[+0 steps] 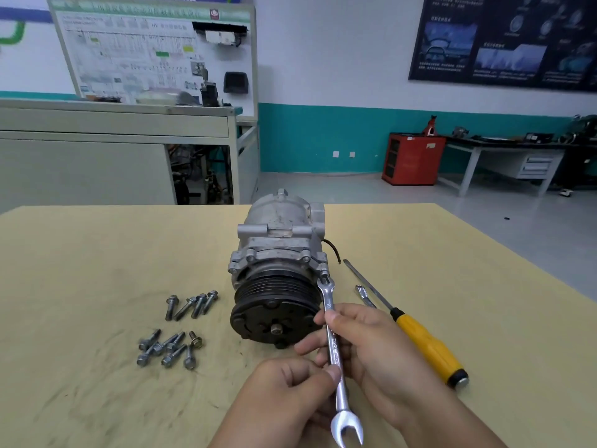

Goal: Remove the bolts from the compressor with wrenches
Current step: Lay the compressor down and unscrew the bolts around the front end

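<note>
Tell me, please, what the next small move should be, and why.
Probably press the ring end of the wrench fully onto the bolt on the compressor flange: the left hand and right hand both grip the shaft, and the ring end sits just at that bolt head, seemingly not seated.

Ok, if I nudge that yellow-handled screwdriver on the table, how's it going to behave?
The screwdriver looks stiff: a straight metal shaft in a solid yellow handle. Its rounded handle lies free on the flat table, so a sideways push would probably roll it. Slim, so likely light.
</note>
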